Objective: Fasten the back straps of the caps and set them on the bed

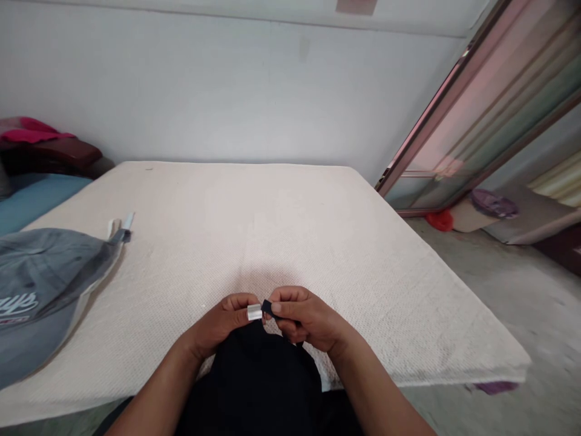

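Note:
A black garment (254, 381) lies at the near edge of a cream mattress (272, 230), between my forearms. My left hand (227, 321) is closed in a pinch on a small pale tab (255, 312) at the top of the garment. My right hand (304, 318) is closed in a pinch on a black strap end (269, 308) right beside that tab. The two hands almost touch above the garment's top edge.
A grey cap (40, 290) with white lettering and a strap lies on the mattress at the left. Blue bedding (31, 197) and a red cloth (31, 130) sit at far left. A sliding door frame (454, 109) leans at right over a concrete floor (521, 303).

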Motion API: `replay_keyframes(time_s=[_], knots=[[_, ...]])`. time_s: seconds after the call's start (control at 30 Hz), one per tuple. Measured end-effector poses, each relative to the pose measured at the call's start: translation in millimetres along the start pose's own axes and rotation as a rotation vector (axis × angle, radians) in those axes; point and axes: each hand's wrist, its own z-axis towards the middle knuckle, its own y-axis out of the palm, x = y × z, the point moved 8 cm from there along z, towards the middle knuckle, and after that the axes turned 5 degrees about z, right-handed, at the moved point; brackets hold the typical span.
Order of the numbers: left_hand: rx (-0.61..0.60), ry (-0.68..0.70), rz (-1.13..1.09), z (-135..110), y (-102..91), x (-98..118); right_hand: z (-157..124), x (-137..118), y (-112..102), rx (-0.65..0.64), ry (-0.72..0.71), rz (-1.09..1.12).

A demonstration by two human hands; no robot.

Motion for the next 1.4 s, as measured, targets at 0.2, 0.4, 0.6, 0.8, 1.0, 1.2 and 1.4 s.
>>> replay_keyframes(time_s=[0.2,0.4,0.6,0.8,1.0,1.2,1.4], knots=[[-0.018,0.009,0.028,-1,0.8,1,0,1,0,0.003,0.015,-0.021],[-0.018,0.009,0.028,-1,0.7,0,0,1,1,0.008,0.025,-0.055],[0.011,-0.002,0.004,-1,0.7,1,2,2,-1,0.011,0.017,-0.009],[0.033,-0.003,0.006,-1,-0.9,1,2,2,-1,0.022,0.02,-0.04],[0.011,0.0,0.057,-1,-1.2,1,0,2,2,0.009,0.025,-0.092],[-0.033,-0.002,0.098,-3,5.7,4,-1,0,3,0.016,0.042,-0.177],[-0.062,-0.046,0.186,-6,10.7,2,-3,-1,2,-0.011,0.058,-0.254]])
